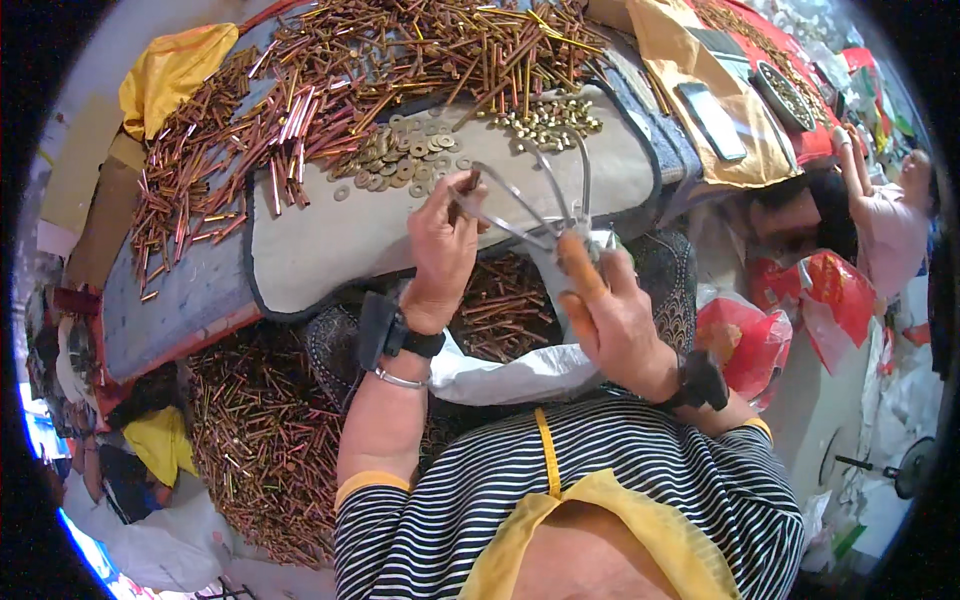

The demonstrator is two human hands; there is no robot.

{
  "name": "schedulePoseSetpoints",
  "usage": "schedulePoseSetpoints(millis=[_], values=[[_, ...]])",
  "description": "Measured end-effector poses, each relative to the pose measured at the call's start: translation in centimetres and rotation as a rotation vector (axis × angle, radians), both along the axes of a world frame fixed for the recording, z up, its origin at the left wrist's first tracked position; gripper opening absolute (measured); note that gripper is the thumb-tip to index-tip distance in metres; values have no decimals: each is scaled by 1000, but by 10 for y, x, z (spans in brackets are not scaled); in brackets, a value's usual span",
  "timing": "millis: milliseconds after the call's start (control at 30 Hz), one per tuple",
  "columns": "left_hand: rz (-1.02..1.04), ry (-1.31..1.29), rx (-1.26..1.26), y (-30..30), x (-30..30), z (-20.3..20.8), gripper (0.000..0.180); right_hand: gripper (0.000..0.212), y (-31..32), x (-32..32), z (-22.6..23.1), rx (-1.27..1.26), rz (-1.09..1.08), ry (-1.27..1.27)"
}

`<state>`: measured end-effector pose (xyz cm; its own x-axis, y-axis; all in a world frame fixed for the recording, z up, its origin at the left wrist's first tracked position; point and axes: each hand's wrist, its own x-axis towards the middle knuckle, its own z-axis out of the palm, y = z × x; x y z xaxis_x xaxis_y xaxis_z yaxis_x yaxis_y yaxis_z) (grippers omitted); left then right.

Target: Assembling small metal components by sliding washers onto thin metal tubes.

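Observation:
My right hand (615, 310) is closed around the lower ends of several curved grey metal rods (550, 190), which fan out upward above the bench edge. My left hand (445, 240) is raised to their left with thumb and fingers pinched together. Beside its fingertips is the end of one rod. A small dark reddish piece seems to show between these fingers, too small to name. Loose flat washers (405, 155) lie on the beige mat (320, 235) just beyond my left hand. Small brass-coloured nuts (550, 118) are heaped beyond the rods.
Long copper-coloured bolts (400, 50) cover the far bench. More bolts (505, 310) sit in a white sack (520, 375) at my lap, and a large pile (260, 430) lies lower left. A phone (712, 120) rests at right, near red plastic bags (740, 340). Another person (890, 220) is at far right.

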<state>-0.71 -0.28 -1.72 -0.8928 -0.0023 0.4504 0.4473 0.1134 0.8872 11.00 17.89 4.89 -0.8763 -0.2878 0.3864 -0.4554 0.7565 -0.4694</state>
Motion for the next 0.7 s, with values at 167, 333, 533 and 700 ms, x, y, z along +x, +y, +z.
schedulePoseSetpoints(millis=[167,333,533,700], values=[[-49,-108,96,-5,2,-9,12,61,5,-15,-4,-233,139,-13],[-88,-185,56,-8,1,-3,15,55,23,-16,22,-203,123,162],[11,-204,-86,-6,-2,-4,15,51,87,-81,3,-133,-186,258],[50,-380,107,-6,-7,1,17,47,155,-150,-25,37,-400,347]])
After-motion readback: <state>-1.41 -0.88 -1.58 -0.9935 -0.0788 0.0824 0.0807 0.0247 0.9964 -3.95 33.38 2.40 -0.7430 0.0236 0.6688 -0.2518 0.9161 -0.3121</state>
